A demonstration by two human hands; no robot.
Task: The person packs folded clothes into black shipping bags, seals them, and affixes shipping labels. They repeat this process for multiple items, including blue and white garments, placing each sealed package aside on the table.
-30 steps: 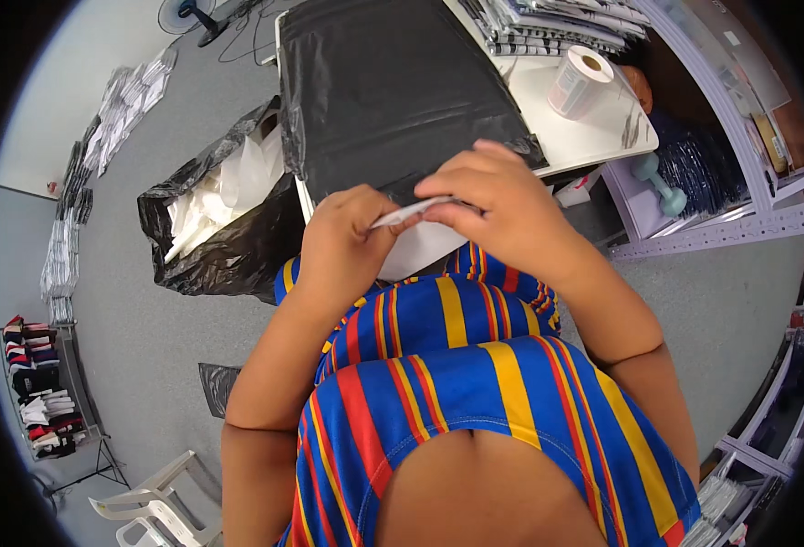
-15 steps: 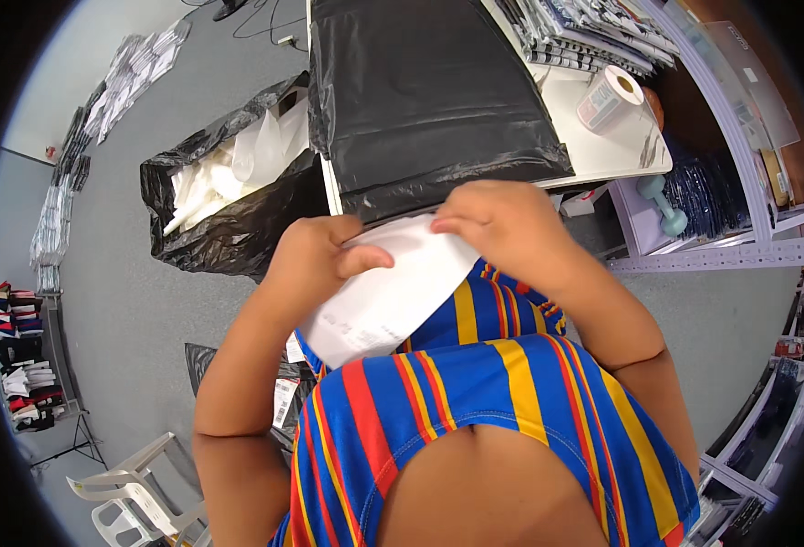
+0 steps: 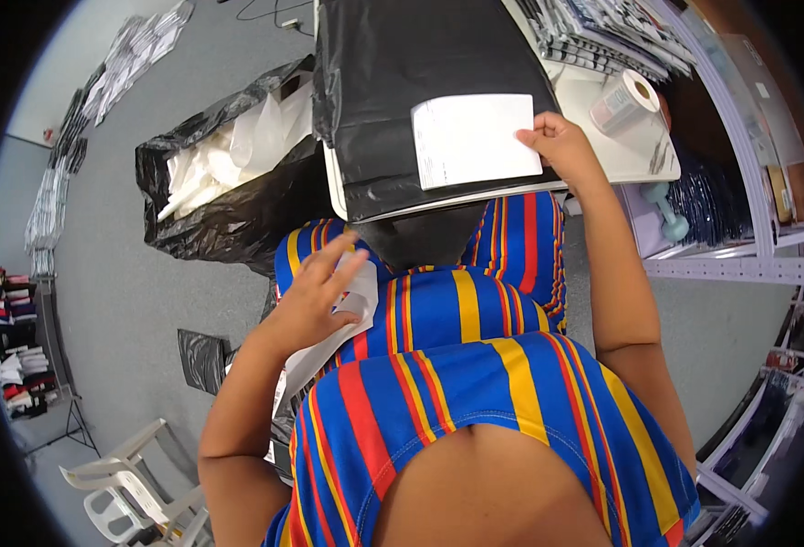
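Observation:
On the large black plastic-wrapped package point(image 3: 365, 118) lies a white rectangular label point(image 3: 475, 137) with small print along its left edge. My right hand point(image 3: 566, 150) pinches that label at its right edge, thumb on top. My left hand point(image 3: 315, 301) is over my lap at the left, fingers spread apart. A thin whitish sheet point(image 3: 361, 287), perhaps the label's backing, hangs beside and partly behind the left fingers. It runs down past my striped clothing, and its lower end is partly hidden.
The package rests on a white table point(image 3: 653, 159) holding a label roll point(image 3: 625, 100) and a stack of packed goods point(image 3: 602, 36). An open black bag point(image 3: 210, 219) with white scraps stands left of it. A shelf rack point(image 3: 730, 269) is at right, a plastic chair point(image 3: 124, 474) lower left.
My hands, together on the white paper over my lap before, have parted. The right moved forward with the label onto the package; the left moved slightly down, its fingers spreading beside the whitish sheet.

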